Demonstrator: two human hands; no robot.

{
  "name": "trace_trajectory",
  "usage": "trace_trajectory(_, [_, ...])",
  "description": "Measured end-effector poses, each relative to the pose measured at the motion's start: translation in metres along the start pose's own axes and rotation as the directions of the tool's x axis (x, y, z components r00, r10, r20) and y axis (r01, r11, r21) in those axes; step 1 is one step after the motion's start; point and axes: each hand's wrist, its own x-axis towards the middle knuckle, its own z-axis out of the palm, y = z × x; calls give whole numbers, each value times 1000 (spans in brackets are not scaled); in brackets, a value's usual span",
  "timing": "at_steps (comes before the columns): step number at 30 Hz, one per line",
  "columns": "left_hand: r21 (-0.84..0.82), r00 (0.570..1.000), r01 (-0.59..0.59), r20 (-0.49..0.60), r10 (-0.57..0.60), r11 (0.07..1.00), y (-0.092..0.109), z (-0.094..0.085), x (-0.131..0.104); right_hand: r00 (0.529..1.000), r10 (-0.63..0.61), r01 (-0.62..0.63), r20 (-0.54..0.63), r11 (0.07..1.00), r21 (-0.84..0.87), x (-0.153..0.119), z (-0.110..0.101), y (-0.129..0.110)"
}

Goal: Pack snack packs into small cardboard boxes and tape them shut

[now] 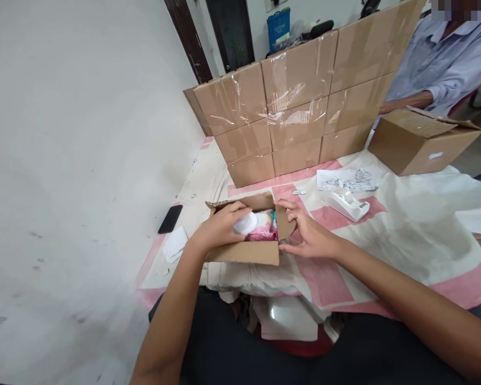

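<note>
An open cardboard box (244, 253) sits near the front edge of the cloth-covered table. My left hand (225, 227) reaches into it, its fingers closed on a round white object (246, 223). Beside that object, inside the box, lie pink and multicoloured packets (263, 227). My right hand (307, 232) grips the flap (285, 222) at the box's right end, thumb low and fingers at the top. The bottom of the box is hidden by its contents.
Behind stands a wall of taped cartons (296, 101). A tape dispenser (348, 206), a sheet with small labels (347, 180) and a larger box (423, 141) are at right, near a person in a light shirt (457, 59). A phone (170, 219) and white papers (175, 244) lie left.
</note>
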Motion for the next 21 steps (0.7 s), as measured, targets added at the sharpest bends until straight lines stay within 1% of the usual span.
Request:
trace_trajectory(3, [7,996,64,58,-65,998,-11,10,8,999,33,-33,33,999,13,-3,0,1])
trace_trajectory(6, [-25,985,99,146,-94,995,-14,15,11,996,57,-57,62,998,5,-6,0,2])
trace_trajectory(9, [36,970,125,207,-130,992,-10,13,8,995,70,-69,69,997,-17,-10,2,5])
trace_trajectory(13, [110,959,181,200,-200,977,-4,7,9,994,86,-84,69,996,-19,-13,4,10])
trace_trajectory(16, [130,939,193,264,-222,972,-5,3,21,993,91,-92,80,996,4,-13,4,13])
trace_trajectory(19, [185,908,157,359,-215,970,-4,0,36,992,85,-87,90,996,9,-13,3,13])
trace_trajectory(21, [223,892,142,394,-222,964,0,-2,45,991,85,-84,103,996,-8,-14,3,13])
